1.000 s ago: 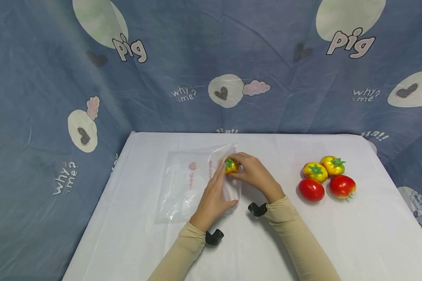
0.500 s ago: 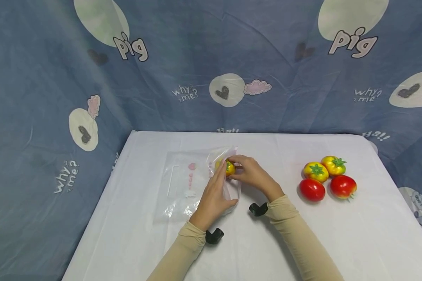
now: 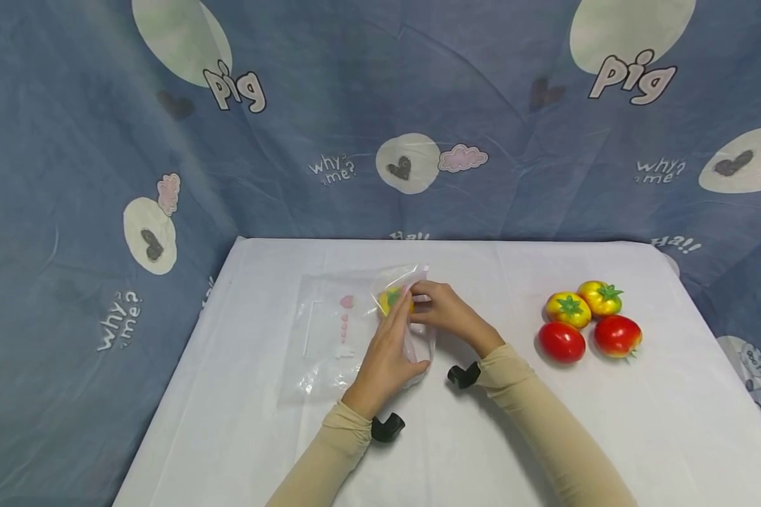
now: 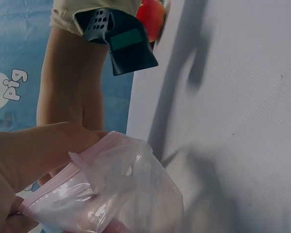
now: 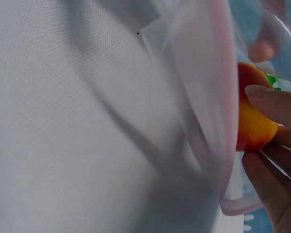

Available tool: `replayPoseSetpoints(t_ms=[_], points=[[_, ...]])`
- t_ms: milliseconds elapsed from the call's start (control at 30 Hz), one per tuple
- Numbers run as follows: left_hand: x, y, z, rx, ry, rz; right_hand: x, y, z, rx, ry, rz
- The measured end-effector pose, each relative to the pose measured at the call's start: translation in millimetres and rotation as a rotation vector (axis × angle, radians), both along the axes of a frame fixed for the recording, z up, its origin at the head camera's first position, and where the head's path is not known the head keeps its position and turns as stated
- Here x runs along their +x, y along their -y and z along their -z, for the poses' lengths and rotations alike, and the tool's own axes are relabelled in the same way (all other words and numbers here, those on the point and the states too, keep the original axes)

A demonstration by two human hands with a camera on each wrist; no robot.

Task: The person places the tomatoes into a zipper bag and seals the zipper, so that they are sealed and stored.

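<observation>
A clear zip bag [image 3: 323, 331] with a pink rim and pink heart prints lies flat on the white table, its mouth facing right. My left hand [image 3: 383, 362] grips that mouth, and the left wrist view shows the pink-edged plastic [image 4: 136, 184] held up off the table. At the opening, my right hand [image 3: 447, 313] holds a yellow-and-red tomato [image 5: 257, 114] with green leaves, thumb and fingers around it. The tomato [image 3: 390, 298] shows through the plastic, inside the bag's mouth. Part of it is hidden behind my left fingers.
To the right on the white table [image 3: 495, 458] sit two yellow tomatoes [image 3: 568, 310] and two red ones [image 3: 561, 343], grouped close together. Black camera mounts [image 3: 388, 427] stick out from both wrists. A blue printed cloth [image 3: 495, 190] hangs behind the table.
My right hand has pushed the tomato leftward, from the bag's mouth to behind the clear plastic. My left hand has kept its place at the mouth.
</observation>
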State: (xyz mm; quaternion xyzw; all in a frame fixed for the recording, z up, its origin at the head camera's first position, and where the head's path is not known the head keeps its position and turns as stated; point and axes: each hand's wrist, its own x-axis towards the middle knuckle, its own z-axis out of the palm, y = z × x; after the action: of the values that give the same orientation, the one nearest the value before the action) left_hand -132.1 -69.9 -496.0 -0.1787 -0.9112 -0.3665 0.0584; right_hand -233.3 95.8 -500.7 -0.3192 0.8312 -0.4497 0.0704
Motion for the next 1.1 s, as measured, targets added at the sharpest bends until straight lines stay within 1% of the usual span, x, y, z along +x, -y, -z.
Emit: replayPoseSetpoints(t_ms=[200,300,500,633,767,933,1033,1100], points=[[-1.4,-1.8,0.9,-0.001,-0.007,0.008,-4.8,7,-3.7,0.056,0.012,0.055],[-1.2,-2.4,0.3,0.004,-0.016,0.012,-8.4,12,-2.8,0.06,0.03,0.061],[0.3,-3.0,-0.7,0.022,-0.032,0.019,-13.3,20,-2.0,0.051,0.061,0.033],[0.6,-3.5,-0.8,0.025,-0.04,0.013,-17.8,24,-1.1,0.022,0.088,-0.004],[0.6,-4.0,0.0,0.028,-0.047,0.017,-21.7,28,-0.6,0.001,0.095,-0.018],[1.1,-4.4,1.2,0.021,-0.058,0.028,-23.0,33,-1.9,-0.02,0.156,-0.001],[1.9,-4.2,0.8,0.02,-0.05,0.027,-23.0,36,-1.9,-0.014,0.165,-0.003],[2.2,-3.8,0.1,0.02,-0.043,0.027,-23.1,37,-1.6,-0.011,0.149,-0.009]])
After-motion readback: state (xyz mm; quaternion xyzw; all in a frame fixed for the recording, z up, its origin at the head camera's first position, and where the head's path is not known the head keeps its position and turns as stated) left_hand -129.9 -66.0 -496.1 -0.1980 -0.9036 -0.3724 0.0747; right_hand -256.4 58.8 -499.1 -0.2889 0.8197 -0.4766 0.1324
